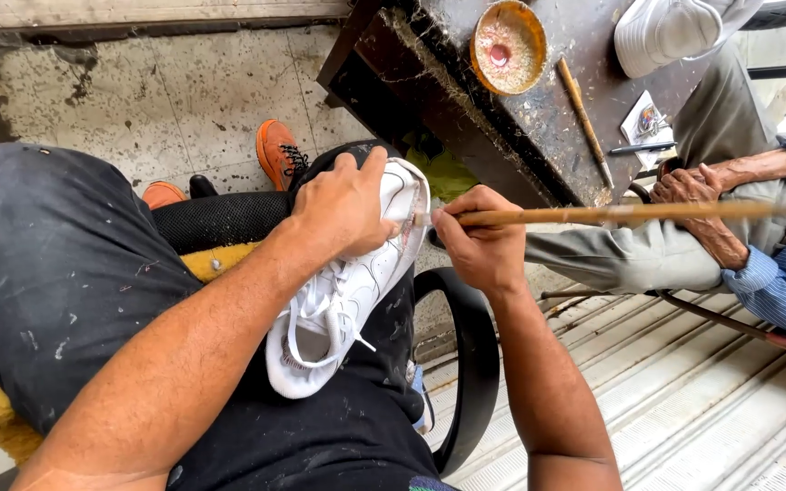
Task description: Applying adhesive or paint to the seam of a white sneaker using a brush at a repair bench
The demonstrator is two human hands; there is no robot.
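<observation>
White laced sneaker [347, 291] on lap; long thin stick [611, 214] at its toe

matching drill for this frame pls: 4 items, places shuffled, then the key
1. white lace-up sneaker
2. long thin wooden-handled brush
3. round orange dish
4. orange shoe

A. on the concrete floor
B. on the dark workbench
C. on the lap, under the left hand
D. in the right hand

Pairs: 1-C, 2-D, 3-B, 4-A
</observation>
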